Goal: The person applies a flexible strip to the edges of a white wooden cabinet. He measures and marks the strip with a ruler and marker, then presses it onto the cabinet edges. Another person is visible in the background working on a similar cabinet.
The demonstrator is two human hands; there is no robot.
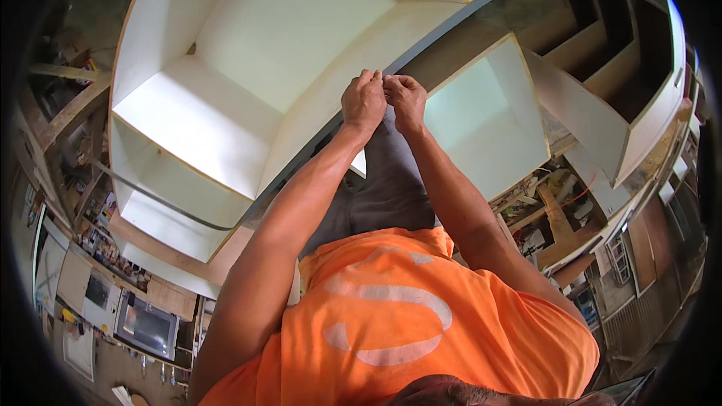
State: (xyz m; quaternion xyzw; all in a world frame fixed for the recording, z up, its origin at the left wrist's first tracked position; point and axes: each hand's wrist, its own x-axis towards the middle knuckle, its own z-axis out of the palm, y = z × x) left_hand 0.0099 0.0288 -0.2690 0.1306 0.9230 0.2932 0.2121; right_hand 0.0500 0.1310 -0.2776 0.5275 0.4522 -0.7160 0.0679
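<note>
Both my hands meet at the middle, over my dark trousers and close to the long front edge of a white cabinet. My left hand is closed, thumb and fingers pinched together. Right beside it, my right hand is closed in a similar pinch, its fingertips against those of the left. Whatever lies between the fingertips is too small or hidden to make out. Along the cabinet's edge runs a grey-blue band, just beyond my hands. A thin dark strip curves across the cabinet's lower left compartment.
To my right stands a white panel or box with raw wooden edges. Beyond it is a cabinet with dark open compartments. Wood offcuts lie below on the right. A boxy screen and cluttered shelving are at the lower left.
</note>
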